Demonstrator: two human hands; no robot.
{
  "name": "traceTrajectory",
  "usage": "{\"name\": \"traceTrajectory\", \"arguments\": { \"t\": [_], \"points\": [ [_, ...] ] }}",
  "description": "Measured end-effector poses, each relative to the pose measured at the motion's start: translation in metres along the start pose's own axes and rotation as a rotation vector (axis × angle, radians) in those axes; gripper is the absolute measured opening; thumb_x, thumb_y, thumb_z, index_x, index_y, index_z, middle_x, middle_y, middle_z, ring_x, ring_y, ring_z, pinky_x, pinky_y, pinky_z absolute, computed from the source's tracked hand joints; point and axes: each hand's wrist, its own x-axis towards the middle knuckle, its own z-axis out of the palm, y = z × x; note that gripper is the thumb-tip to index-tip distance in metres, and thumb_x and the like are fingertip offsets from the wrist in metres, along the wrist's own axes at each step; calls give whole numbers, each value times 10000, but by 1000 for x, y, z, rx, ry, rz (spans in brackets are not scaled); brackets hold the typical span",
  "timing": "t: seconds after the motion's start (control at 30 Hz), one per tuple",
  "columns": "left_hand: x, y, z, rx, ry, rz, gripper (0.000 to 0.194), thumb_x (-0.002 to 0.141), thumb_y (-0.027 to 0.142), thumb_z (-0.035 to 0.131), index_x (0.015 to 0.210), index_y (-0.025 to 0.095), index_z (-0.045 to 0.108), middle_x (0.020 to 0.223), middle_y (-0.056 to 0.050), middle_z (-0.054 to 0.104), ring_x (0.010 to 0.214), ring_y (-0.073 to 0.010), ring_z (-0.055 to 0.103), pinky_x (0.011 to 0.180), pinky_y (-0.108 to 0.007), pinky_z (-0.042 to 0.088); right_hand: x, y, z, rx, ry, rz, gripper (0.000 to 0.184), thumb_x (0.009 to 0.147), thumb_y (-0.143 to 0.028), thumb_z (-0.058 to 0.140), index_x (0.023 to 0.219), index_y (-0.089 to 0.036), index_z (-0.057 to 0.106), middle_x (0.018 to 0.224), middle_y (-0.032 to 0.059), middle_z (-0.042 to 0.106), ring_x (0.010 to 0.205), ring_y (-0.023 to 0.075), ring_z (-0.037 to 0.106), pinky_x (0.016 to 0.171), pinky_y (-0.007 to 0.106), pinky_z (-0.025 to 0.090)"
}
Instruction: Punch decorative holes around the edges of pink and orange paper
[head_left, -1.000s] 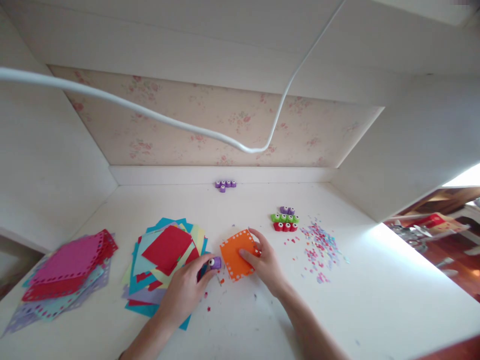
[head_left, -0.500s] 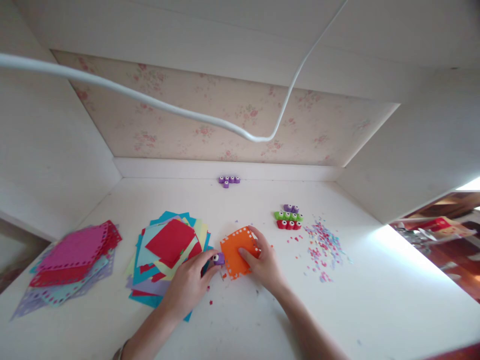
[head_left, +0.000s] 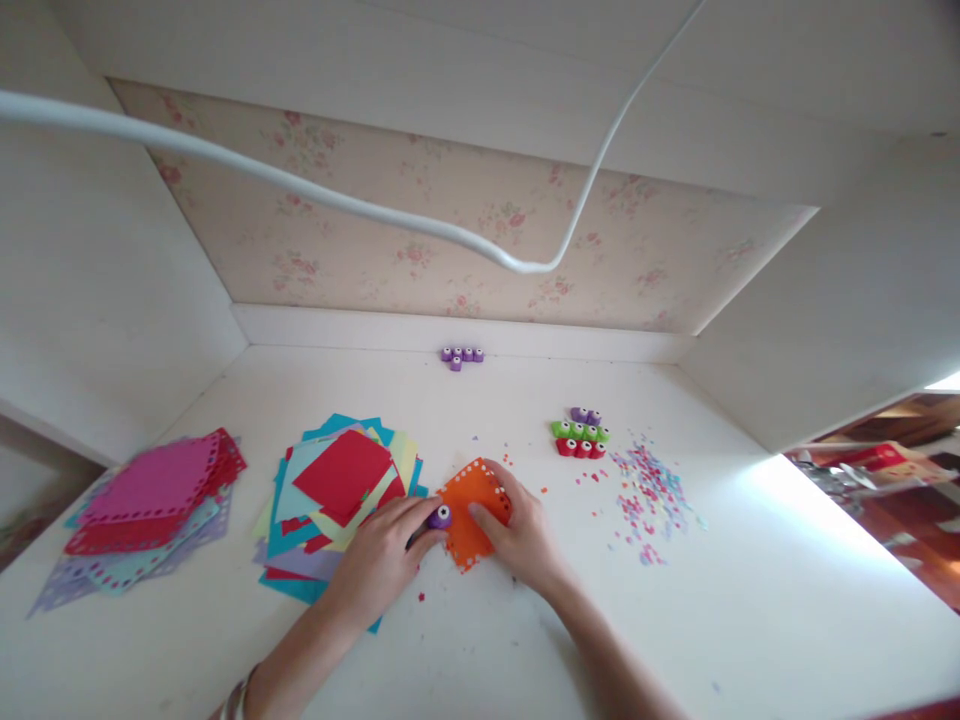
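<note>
Between the thumb and fingers of my left hand (head_left: 390,545) is a small purple craft punch (head_left: 440,517), right at the left edge of an orange paper square (head_left: 471,520). Whether the punch is around the paper's edge I cannot tell. My right hand (head_left: 517,520) grips the orange paper from the right, thumb on top and fingers at its far edge. Small cut-outs line several sides of the paper. Under and beside my left wrist lies a pile of coloured paper squares (head_left: 345,475), red on top with blue, yellow and lilac below.
Punched sheets (head_left: 157,480) are stacked at the far left. Purple, green and red punches (head_left: 581,432) stand in rows right of centre, beside scattered confetti (head_left: 649,490). More purple punches (head_left: 461,355) stand by the back wall. A white cable (head_left: 420,235) hangs across the view.
The orange paper has turned, so a corner now points toward me. The purple punch in my left hand has tipped, its round top now facing up. My right hand shifted slightly left.
</note>
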Motion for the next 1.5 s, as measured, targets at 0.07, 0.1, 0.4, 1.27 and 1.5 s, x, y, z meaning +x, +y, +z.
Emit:
{"name": "traceTrajectory", "arguments": {
  "t": [0.07, 0.1, 0.4, 1.27, 1.5],
  "points": [
    [0, 2, -1, 3, -1, -1, 304, 925, 362, 610, 1206, 249, 627, 1106, -43, 723, 1020, -213, 690, 903, -341, 576, 0, 0, -4, -86, 18, -82, 459, 871, -274, 599, 1327, -241, 562, 1431, 135, 485, 1217, 278, 557, 1019, 463, 478],
    [0, 3, -2, 4, -2, -3, 303, 929, 365, 603, 1207, 247, 627, 1111, -45, 721, 1024, -214, 688, 905, -344, 575, 1, 1, -7, -129, 22, -116, 429, 875, -260, 588, 1305, -241, 586, 1490, 135, 414, 1245, 284, 532, 1020, 465, 476],
    [-1, 6, -4, 3, -13, 7, 251, 962, 283, 538, 1185, 231, 642, 1122, -48, 712, 1046, -203, 666, 934, -346, 557, 3, 7, -13, -357, -217, -306, 377, 872, -161, 581, 1217, -284, 668, 1294, 53, 647, 1261, 272, 531, 1143, 576, 269],
    [1, 6, -3, -1, -20, 58, 241, 954, 279, 562, 1167, 238, 666, 1103, -39, 735, 1014, -203, 682, 951, -382, 547, 0, -5, -15, -444, -118, -257, 184, 851, -233, 669, 1019, -269, 735, 1119, 50, 690, 1013, 258, 594, 920, 414, 491],
    [1, 6, -3, -16, 7, 73, 249, 946, 270, 565, 1172, 244, 667, 1092, -44, 739, 1002, -203, 689, 941, -375, 555, -1, -4, -14, -450, -115, -251, 196, 851, -248, 676, 1037, -273, 733, 1123, 60, 690, 1020, 264, 601, 914, 429, 499]
  ]
}}
